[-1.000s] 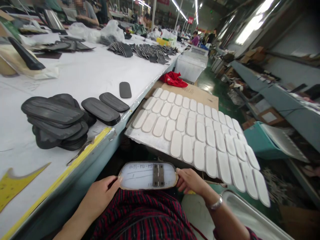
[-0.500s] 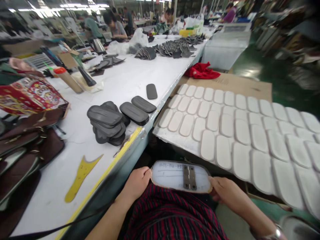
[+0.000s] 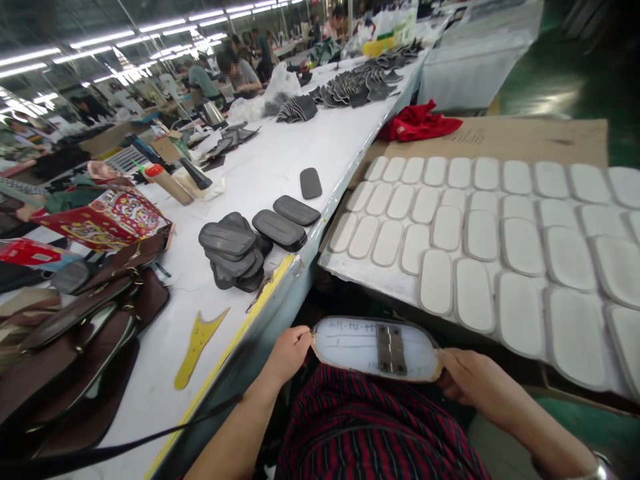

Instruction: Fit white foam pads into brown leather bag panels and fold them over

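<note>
Brown bags (image 3: 50, 383), lower left of the frame: heaped, with metal fittings; a dark strap (image 3: 125, 448) trails from them along the bottom toward the centre.

Red box (image 3: 127, 217), left: printed, standing behind the bags.

Bottle (image 3: 170, 185), left of upper centre: lying tilted, red cap, light brown body.

Yellow piece (image 3: 197, 340), lower left of centre: flat, forked at its upper end, on the white table (image 3: 260, 160).

Dark pads (image 3: 227, 240), centre left: oblong, in an uneven pile, with two smaller groups just beside it; one single pad (image 3: 311, 183) lies farther up.

Left hand (image 3: 287, 353), lower centre: thumb and fingers pinching the left end of the panel.

Panel (image 3: 350, 343), lower centre: oblong, pale, translucent, held level between both hands in front of a striped garment (image 3: 375, 427). Bears handwriting, perhaps numerals, too blurred to read surely. Dark hinge (image 3: 391, 349) fixed on its right half.

Red cloth (image 3: 423, 123), upper right of centre: crumpled, on cardboard (image 3: 540, 137).

Right hand (image 3: 467, 377), lower right: grasping the panel's right end.

White pads (image 3: 520, 247), right: oblong, laid in rows, some overlapping, on a board (image 3: 345, 267) beside the table.
</note>
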`<action>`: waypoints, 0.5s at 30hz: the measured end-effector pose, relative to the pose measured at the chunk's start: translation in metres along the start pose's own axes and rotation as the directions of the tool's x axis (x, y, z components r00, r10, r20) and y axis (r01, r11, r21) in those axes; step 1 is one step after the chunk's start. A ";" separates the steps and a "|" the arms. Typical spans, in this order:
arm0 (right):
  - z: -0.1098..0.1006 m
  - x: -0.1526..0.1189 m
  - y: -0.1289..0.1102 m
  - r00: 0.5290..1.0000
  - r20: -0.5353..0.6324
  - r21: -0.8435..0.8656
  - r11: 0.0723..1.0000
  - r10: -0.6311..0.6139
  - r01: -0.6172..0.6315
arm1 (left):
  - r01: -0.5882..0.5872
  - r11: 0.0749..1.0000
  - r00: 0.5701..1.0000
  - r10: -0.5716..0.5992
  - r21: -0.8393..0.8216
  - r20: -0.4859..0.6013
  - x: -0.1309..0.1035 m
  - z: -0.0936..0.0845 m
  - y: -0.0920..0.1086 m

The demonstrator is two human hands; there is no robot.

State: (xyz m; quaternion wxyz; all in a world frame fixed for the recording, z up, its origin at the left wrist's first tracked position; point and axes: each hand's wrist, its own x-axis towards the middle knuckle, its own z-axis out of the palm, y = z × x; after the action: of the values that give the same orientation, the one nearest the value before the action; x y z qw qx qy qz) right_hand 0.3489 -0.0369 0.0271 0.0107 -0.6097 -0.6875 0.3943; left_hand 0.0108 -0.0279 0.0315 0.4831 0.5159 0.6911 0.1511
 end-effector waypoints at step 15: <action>0.006 -0.007 -0.008 0.981 -0.037 -0.487 0.861 -0.191 0.149 | -0.044 0.943 0.990 0.086 0.330 -0.113 -0.019 0.011 0.013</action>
State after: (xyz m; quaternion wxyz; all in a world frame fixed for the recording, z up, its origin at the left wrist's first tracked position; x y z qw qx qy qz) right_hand 0.3408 -0.0455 0.0304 -0.0778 -0.5463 -0.8138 0.1822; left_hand 0.0266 -0.0420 0.0449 0.3409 0.6010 0.7182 0.0827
